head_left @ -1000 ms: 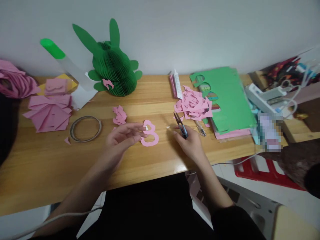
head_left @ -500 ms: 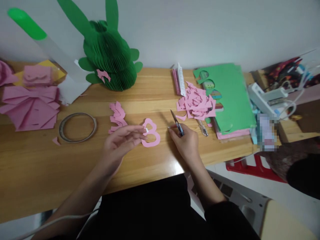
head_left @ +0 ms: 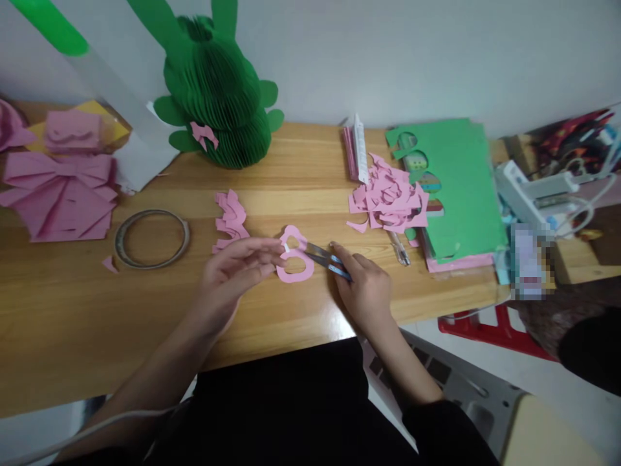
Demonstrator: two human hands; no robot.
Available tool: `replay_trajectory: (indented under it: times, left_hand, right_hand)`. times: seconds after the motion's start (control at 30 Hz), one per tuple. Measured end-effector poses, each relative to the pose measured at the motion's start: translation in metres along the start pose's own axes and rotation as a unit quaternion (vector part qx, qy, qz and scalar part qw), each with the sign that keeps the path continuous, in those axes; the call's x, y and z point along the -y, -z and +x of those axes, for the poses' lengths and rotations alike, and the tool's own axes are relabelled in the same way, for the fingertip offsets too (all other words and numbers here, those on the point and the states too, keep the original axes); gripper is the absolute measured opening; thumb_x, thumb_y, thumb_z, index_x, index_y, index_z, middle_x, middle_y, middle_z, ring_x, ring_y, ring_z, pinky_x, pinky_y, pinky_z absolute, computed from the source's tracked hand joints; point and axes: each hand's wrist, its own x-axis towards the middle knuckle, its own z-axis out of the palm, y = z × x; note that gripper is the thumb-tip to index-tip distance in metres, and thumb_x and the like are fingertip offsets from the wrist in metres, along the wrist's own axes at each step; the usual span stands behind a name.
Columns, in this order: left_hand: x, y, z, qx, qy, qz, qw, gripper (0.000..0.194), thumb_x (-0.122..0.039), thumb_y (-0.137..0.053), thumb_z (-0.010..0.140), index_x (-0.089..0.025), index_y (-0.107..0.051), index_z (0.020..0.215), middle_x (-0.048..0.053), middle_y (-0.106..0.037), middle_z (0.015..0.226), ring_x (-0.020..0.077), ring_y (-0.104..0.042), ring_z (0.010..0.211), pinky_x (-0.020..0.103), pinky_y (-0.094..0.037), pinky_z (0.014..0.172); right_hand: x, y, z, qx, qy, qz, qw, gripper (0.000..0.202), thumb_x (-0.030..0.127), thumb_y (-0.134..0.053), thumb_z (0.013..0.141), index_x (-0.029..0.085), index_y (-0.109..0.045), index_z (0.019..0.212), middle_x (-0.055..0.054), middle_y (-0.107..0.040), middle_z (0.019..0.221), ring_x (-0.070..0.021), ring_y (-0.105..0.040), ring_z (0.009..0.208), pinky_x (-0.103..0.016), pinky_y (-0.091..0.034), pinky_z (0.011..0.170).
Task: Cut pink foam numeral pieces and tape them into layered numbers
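Pinching the pink cutout (head_left: 297,253) mid-frame at its left edge, the left hand (head_left: 228,272) is nearly closed; the right hand (head_left: 366,291) grips scissors (head_left: 330,259). Probably light, tearable paper, best held by its waist.

No readable text, labels or numbers anywhere

The paper cutout (head_left: 295,277) is plain pink with a small white patch on its left edge; the scissors (head_left: 336,263) show grey blades and blue handles. Pink also colours the scrap heap (head_left: 385,194), the wavy strips (head_left: 231,217) and the folded paper bow (head_left: 61,194). The honeycomb rabbit (head_left: 216,84) is deep green, striped with dark pleat lines, while the stacked sheet (head_left: 466,188) is a brighter green. Streaked grain patterns the yellow-brown desk (head_left: 262,330) against a pale grey wall (head_left: 339,52); the stool (head_left: 507,336) is red.
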Motion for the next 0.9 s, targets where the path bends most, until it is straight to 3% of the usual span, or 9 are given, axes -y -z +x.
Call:
replay_trajectory:
  times: [0.1, 0.17, 0.23, 0.33, 0.37, 0.43, 0.73, 0.8, 0.9]
  left_hand:
    - [0.002, -0.001, 0.001, -0.009, -0.026, 0.032, 0.999, 0.020, -0.021, -0.074, 0.078, -0.025, -0.077, 0.098, 0.001, -0.076, 0.087, 0.0166, -0.072, 0.081, 0.029, -0.058, 0.075]
    - [0.002, -0.003, 0.000, -0.018, -0.053, 0.076, 0.996, 0.019, -0.020, -0.072, 0.080, -0.027, -0.076, 0.097, 0.001, -0.076, 0.086, 0.0164, -0.070, 0.081, 0.029, -0.057, 0.075]
    - [-0.001, -0.009, -0.001, -0.029, -0.110, 0.159, 0.981, 0.016, -0.020, -0.071, 0.081, -0.028, -0.076, 0.095, 0.001, -0.074, 0.091, 0.0172, -0.069, 0.087, 0.032, -0.056, 0.080]
    - [-0.011, -0.021, -0.005, -0.012, -0.229, 0.324, 0.918, 0.014, -0.018, -0.070, 0.084, -0.026, -0.075, 0.094, 0.004, -0.071, 0.104, 0.0194, -0.066, 0.101, 0.038, -0.053, 0.093]
    - [-0.015, -0.025, -0.006, 0.002, -0.259, 0.363, 0.895, 0.013, -0.018, -0.069, 0.085, -0.025, -0.074, 0.094, 0.006, -0.069, 0.108, 0.0201, -0.065, 0.104, 0.038, -0.053, 0.094]
    - [-0.022, -0.031, -0.009, 0.023, -0.279, 0.397, 0.874, 0.010, -0.019, -0.067, 0.087, -0.024, -0.074, 0.092, 0.007, -0.067, 0.114, 0.0218, -0.064, 0.109, 0.039, -0.054, 0.092]
    - [-0.026, -0.031, -0.009, 0.032, -0.271, 0.439, 0.856, 0.009, -0.020, -0.067, 0.087, -0.024, -0.072, 0.081, 0.007, -0.063, 0.123, 0.0256, -0.060, 0.117, 0.045, -0.052, 0.097]
    - [-0.025, -0.030, -0.009, 0.028, -0.246, 0.415, 0.875, 0.008, -0.021, -0.068, 0.086, -0.024, -0.072, 0.080, 0.007, -0.062, 0.123, 0.0261, -0.060, 0.116, 0.045, -0.052, 0.096]
    - [-0.022, -0.029, -0.009, 0.032, -0.177, 0.299, 0.937, 0.004, -0.021, -0.070, 0.084, -0.025, -0.072, 0.085, 0.005, -0.063, 0.119, 0.0251, -0.060, 0.118, 0.046, -0.048, 0.103]
  right_hand:
    - [0.002, 0.005, -0.002, -0.016, -0.029, 0.134, 0.990, 0.039, 0.018, -0.052, 0.083, 0.018, -0.077, 0.113, -0.009, -0.077, 0.082, -0.0203, -0.069, 0.068, -0.029, -0.048, 0.058]
    - [0.005, 0.012, -0.002, 0.000, -0.080, 0.283, 0.956, 0.031, 0.021, -0.056, 0.082, 0.022, -0.078, 0.104, -0.007, -0.078, 0.087, -0.0197, -0.069, 0.073, -0.029, -0.050, 0.063]
    - [0.011, 0.021, -0.002, 0.054, -0.156, 0.428, 0.888, 0.021, 0.026, -0.062, 0.082, 0.023, -0.079, 0.096, -0.002, -0.072, 0.071, -0.0151, -0.061, 0.060, -0.026, -0.046, 0.054]
    - [0.021, 0.033, 0.000, 0.148, -0.246, 0.570, 0.770, 0.016, 0.032, -0.068, 0.081, 0.022, -0.078, 0.088, 0.009, -0.040, 0.045, -0.0071, -0.029, 0.039, -0.021, -0.022, 0.039]
    - [0.024, 0.036, 0.001, 0.168, -0.257, 0.595, 0.743, 0.016, 0.032, -0.069, 0.080, 0.021, -0.078, 0.088, 0.011, -0.033, 0.044, -0.0062, -0.023, 0.039, -0.021, -0.017, 0.039]
    - [0.030, 0.041, 0.004, 0.189, -0.258, 0.621, 0.715, 0.015, 0.033, -0.070, 0.079, 0.020, -0.077, 0.085, 0.011, -0.029, 0.046, -0.0055, -0.019, 0.040, -0.021, -0.013, 0.039]
    - [0.036, 0.046, 0.007, 0.200, -0.240, 0.617, 0.722, 0.018, 0.036, -0.071, 0.079, 0.020, -0.076, 0.085, 0.011, -0.027, 0.048, -0.0058, -0.017, 0.041, -0.023, -0.013, 0.040]
    - [0.036, 0.045, 0.007, 0.174, -0.244, 0.613, 0.731, 0.016, 0.034, -0.071, 0.079, 0.022, -0.075, 0.088, 0.011, -0.026, 0.049, -0.0062, -0.017, 0.042, -0.023, -0.014, 0.041]
    - [0.038, 0.043, 0.006, 0.120, -0.238, 0.588, 0.764, 0.012, 0.030, -0.073, 0.077, 0.022, -0.074, 0.085, 0.010, -0.031, 0.053, -0.0067, -0.024, 0.045, -0.023, -0.020, 0.044]
